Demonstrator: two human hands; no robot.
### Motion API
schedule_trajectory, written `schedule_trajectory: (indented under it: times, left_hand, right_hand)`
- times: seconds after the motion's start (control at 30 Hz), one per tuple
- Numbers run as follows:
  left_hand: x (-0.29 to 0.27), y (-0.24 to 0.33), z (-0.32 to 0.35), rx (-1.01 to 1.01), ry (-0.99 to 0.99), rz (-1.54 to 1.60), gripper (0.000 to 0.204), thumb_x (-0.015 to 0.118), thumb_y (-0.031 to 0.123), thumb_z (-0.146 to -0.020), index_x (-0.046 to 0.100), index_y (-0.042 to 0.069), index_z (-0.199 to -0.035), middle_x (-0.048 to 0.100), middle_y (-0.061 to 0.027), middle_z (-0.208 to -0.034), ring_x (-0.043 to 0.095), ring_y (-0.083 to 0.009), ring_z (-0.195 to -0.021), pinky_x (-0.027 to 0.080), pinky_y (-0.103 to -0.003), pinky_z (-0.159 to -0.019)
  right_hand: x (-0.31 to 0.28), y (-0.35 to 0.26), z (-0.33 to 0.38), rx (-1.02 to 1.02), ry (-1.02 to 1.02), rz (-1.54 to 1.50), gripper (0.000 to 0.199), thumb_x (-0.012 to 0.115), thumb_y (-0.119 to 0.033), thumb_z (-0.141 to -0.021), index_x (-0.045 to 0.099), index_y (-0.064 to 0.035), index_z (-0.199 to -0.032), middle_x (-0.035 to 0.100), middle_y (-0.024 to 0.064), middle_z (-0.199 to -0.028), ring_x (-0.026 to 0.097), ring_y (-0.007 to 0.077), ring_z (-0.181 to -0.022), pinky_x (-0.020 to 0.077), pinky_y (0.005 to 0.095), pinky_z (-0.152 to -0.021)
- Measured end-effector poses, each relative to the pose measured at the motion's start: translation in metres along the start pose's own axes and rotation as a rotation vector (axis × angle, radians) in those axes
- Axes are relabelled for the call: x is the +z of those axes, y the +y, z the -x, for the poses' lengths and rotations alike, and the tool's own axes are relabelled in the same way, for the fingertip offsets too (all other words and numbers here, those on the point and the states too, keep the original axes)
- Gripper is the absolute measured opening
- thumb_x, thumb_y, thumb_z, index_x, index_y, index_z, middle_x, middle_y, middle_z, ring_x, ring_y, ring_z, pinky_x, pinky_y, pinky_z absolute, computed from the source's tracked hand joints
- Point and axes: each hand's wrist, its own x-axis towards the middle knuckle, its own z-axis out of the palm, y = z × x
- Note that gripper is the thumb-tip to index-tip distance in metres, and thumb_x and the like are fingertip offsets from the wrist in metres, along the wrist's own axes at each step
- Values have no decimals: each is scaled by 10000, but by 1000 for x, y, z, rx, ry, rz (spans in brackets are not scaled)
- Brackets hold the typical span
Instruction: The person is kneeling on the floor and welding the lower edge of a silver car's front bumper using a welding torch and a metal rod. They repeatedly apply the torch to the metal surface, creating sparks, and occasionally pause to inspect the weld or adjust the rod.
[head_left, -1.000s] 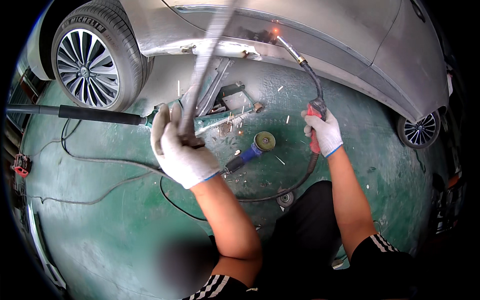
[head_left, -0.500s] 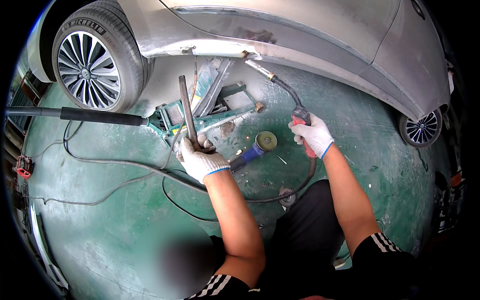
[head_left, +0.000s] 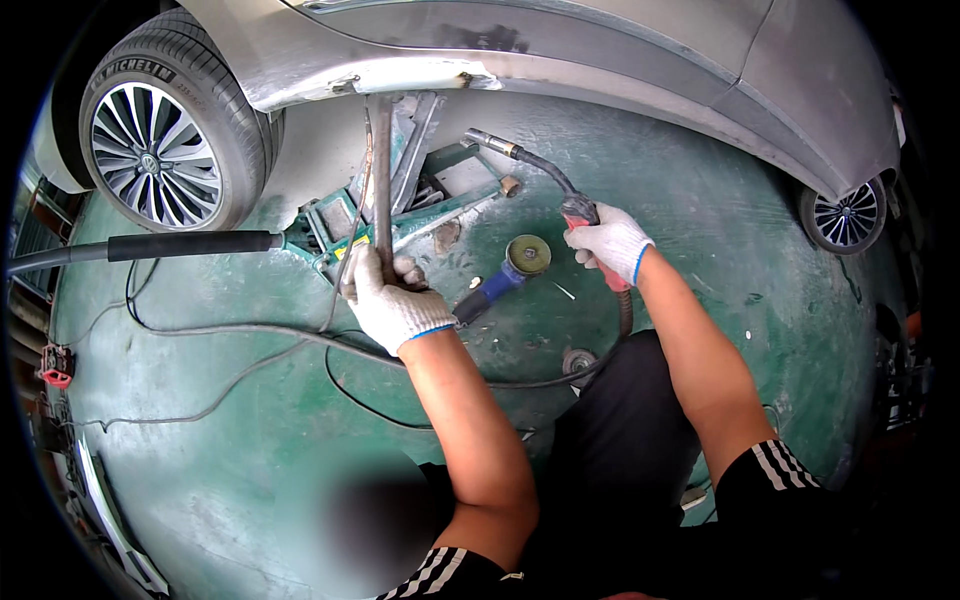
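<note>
My left hand (head_left: 392, 305), in a white knit glove, is closed round the lower part of a long metal bar (head_left: 383, 190). The bar stands nearly upright, and its top end appears close under the car's sill (head_left: 415, 76); whether it touches cannot be told. In my gloved right hand (head_left: 614, 240) is a welding torch (head_left: 578, 207) with a red handle, dark curved neck and metal nozzle. The nozzle points up and left, below the sill and apart from it. A pale, bare strip with dark scorched spots marks the sill.
A green floor jack (head_left: 455, 210) lies under the car, its padded handle (head_left: 190, 244) reaching left. A blue angle grinder (head_left: 492, 292) rests between my hands. A dark cable (head_left: 270, 328) crosses the floor. The front wheel (head_left: 152, 160) stands at upper left.
My left hand has raised the bar and brought it more upright, its top nearer the sill. The torch nozzle is slightly farther from the sill. The view has shifted a little.
</note>
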Motion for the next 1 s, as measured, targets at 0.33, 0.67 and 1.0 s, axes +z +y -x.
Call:
schedule_trajectory:
  times: [0.33, 0.67, 1.0]
  left_hand:
    - [10, -18, 3, -132, -22, 53, 130, 752, 99, -983, 626, 126, -965, 595, -16, -731, 519, -111, -527, 390, -240, -450]
    - [20, -23, 9, -63, -81, 43, 155, 739, 79, -1003, 602, 125, -948, 598, -5, -734, 519, -96, -525, 405, -229, -454]
    - [-17, -25, -20, -104, 10, 142, 85, 704, 81, -1017, 620, 68, -1028, 693, -103, -867, 565, -123, -566, 432, -237, -462]
  right_hand:
    - [-1, 3, 0, 12, -24, 24, 432, 760, -190, -873, 649, 10, -1241, 708, 77, -925, 692, 148, -753, 594, 318, -665]
    - [0, -7, 5, 36, -32, 49, 415, 759, -177, -872, 650, 7, -1228, 707, 78, -920, 688, 152, -741, 593, 328, -659]
    - [21, -1, -2, 46, -92, 85, 359, 767, -158, -891, 657, -13, -1200, 694, 79, -863, 670, 165, -702, 571, 336, -637]
